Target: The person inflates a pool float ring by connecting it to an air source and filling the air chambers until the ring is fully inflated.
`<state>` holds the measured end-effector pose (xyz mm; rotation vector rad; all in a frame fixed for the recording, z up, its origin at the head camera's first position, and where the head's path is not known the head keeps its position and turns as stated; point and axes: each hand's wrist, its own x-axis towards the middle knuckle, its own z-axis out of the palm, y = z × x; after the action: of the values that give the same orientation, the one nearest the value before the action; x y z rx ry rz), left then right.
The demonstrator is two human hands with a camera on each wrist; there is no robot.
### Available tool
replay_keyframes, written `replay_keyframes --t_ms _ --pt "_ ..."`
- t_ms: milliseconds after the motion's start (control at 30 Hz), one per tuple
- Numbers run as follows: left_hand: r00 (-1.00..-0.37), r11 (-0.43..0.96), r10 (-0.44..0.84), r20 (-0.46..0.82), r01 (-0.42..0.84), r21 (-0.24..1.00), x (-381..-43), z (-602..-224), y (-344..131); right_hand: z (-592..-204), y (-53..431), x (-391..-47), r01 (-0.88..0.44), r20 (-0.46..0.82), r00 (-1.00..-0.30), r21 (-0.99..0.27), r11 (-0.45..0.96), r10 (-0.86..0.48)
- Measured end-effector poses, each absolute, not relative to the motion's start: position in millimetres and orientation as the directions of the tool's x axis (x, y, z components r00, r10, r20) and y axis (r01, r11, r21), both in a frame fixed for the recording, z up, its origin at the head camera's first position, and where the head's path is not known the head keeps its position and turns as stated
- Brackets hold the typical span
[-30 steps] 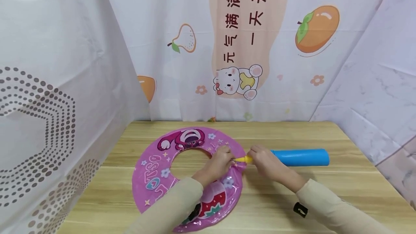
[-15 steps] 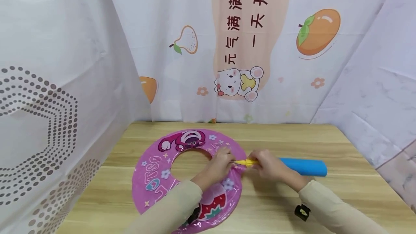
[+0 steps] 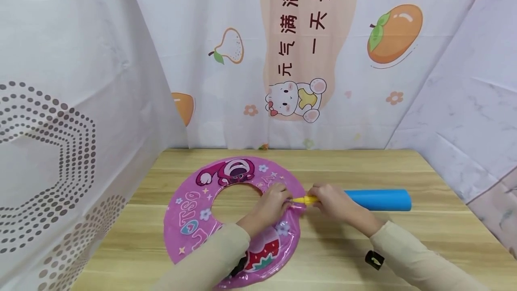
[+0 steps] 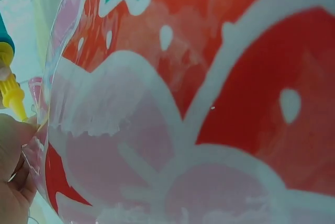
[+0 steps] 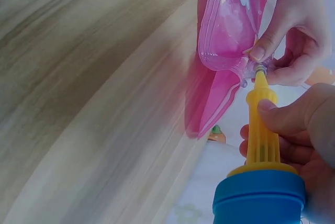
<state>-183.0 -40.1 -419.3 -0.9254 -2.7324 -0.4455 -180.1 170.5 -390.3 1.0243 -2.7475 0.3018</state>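
Inflation looks partway done, more seems left: the pink vinyl ring [image 3: 187,210] lies on the wood-grain table [image 3: 343,246], left hand [image 3: 273,203] pinching its clear plastic valve [image 5: 260,68], right hand [image 3: 333,202] gripping the ribbed yellow nozzle [image 5: 260,145] of a blue cylindrical pump [image 3: 381,200] against it.

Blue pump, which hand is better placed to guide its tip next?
Probably the right hand: it grips the yellow nozzle, while the left hand holds the pink ring at its valve.
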Motion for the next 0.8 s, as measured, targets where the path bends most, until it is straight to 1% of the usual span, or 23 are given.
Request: replay_keyframes --t_ms 67,233,333,433,533,633,800 --pt "-0.777 0.758 0.553 0.3 0.619 0.207 -184.0 -418.6 -39.7 -390.0 169.8 -181.0 -0.663 0.245 -0.74 -0.115 0.74 -0.626" --pt "-0.799 0.767 0.55 0.244 0.599 0.231 -181.9 -417.8 -40.4 -392.1 166.8 -181.9 -0.7 0.251 -0.702 -0.073 0.71 -0.667" --pt "-0.794 0.76 0.556 0.244 0.605 0.236 -180.3 -419.7 -41.4 -394.4 166.0 -180.9 -0.708 0.257 -0.692 -0.06 0.703 -0.675" --pt "-0.768 0.753 0.581 0.27 0.633 0.18 -180.0 -422.5 -42.6 -395.5 166.0 -179.5 -0.72 0.262 -0.679 -0.056 0.692 -0.686" --pt "-0.731 0.742 0.616 0.294 0.664 0.094 -180.9 -424.5 -43.7 -395.4 166.8 -179.1 -0.734 0.258 -0.667 -0.068 0.675 -0.699" --pt "-0.699 0.731 0.641 0.317 0.682 0.027 -182.6 -424.8 -44.5 -394.6 168.0 -180.8 -0.733 0.241 -0.673 -0.094 0.673 -0.699" --pt "-0.695 0.724 0.65 0.307 0.689 0.03 -186.4 -423.1 -46.8 -397.3 169.6 -185.8 -0.73 0.267 -0.677 -0.127 0.671 -0.686"
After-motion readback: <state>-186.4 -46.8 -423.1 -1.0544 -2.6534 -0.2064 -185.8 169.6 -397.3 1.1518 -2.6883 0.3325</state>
